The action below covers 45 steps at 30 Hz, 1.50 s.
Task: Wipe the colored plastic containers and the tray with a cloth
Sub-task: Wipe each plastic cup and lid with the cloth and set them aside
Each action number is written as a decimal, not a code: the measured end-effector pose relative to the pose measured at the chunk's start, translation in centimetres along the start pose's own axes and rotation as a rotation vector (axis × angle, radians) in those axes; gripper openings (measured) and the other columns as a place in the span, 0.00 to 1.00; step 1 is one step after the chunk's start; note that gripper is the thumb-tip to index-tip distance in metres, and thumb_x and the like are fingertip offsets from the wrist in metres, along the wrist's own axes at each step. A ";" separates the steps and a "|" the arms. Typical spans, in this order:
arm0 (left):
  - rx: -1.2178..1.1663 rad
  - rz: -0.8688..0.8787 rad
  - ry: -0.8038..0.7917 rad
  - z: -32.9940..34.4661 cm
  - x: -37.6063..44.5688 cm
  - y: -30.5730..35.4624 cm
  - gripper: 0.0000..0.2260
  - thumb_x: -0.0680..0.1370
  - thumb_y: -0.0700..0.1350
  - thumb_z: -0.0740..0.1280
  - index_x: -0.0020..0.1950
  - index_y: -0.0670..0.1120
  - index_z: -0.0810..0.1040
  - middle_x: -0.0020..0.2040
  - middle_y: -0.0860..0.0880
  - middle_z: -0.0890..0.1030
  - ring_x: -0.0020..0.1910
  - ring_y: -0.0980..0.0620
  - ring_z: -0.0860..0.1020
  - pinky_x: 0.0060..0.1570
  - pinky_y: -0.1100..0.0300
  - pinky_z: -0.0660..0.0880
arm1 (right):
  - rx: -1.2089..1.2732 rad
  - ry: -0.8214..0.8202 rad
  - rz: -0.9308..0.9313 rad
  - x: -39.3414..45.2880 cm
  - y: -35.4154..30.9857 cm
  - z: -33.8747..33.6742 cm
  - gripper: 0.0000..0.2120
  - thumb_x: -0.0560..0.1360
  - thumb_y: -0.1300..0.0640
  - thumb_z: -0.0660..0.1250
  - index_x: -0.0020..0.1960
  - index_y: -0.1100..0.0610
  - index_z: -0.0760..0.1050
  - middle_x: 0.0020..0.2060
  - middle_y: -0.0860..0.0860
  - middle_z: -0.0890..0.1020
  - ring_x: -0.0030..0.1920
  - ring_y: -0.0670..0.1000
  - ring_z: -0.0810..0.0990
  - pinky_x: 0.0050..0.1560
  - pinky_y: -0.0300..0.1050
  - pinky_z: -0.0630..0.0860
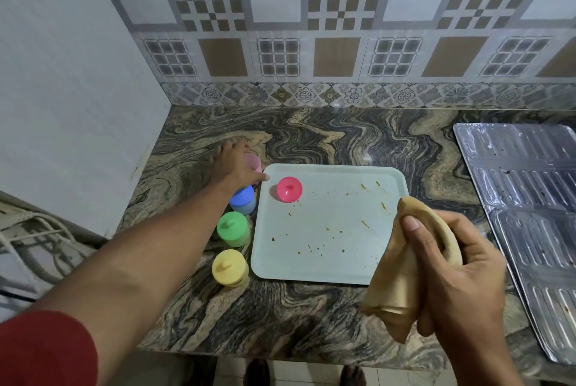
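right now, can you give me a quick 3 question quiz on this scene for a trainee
1. True or false: the red-lidded container stands on the tray.
2. Which hand holds the cloth?
3. Which container lies nearest the camera: A green, B yellow, C blue?

Key:
1. True.
2. The right hand; the left hand is on a pink container beside the tray.
3. B.
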State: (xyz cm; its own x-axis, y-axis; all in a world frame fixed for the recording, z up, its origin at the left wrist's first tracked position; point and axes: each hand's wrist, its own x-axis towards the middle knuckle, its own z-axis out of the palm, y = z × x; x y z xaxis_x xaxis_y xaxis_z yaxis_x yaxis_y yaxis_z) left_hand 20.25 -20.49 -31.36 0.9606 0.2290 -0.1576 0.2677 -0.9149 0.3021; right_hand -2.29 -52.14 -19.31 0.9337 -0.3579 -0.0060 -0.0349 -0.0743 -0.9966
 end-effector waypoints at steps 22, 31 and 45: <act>0.244 0.608 -0.235 3.3 -1.9 3.5 0.18 0.76 0.35 0.71 0.65 0.49 0.84 0.59 0.47 0.83 0.63 0.45 0.76 0.59 0.52 0.75 | 0.039 0.051 0.029 -1.1 0.8 -2.0 0.09 0.74 0.50 0.74 0.48 0.55 0.81 0.33 0.55 0.80 0.22 0.47 0.71 0.20 0.33 0.67; -0.285 0.612 -0.161 -0.2 -5.5 5.7 0.07 0.79 0.48 0.76 0.56 0.56 0.88 0.50 0.54 0.82 0.47 0.56 0.80 0.48 0.64 0.73 | 0.080 0.041 -0.003 -1.5 0.6 -1.9 0.10 0.73 0.49 0.77 0.47 0.55 0.81 0.35 0.52 0.82 0.23 0.42 0.73 0.21 0.30 0.69; -1.793 -0.106 -0.508 -5.6 -23.6 9.9 0.04 0.69 0.44 0.74 0.40 0.49 0.89 0.46 0.48 0.89 0.46 0.54 0.87 0.48 0.59 0.70 | 0.143 -0.001 -0.155 -2.0 -1.2 0.8 0.11 0.72 0.45 0.72 0.50 0.50 0.80 0.39 0.49 0.83 0.28 0.45 0.76 0.26 0.31 0.73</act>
State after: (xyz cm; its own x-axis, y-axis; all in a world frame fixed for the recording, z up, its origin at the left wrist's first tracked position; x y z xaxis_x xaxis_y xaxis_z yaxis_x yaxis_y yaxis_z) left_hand 0.66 -33.10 -19.37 0.9158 -0.1632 -0.3671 0.3915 0.5676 0.7243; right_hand -3.86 -50.58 -18.18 0.9243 -0.3516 0.1484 0.1600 0.0041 -0.9871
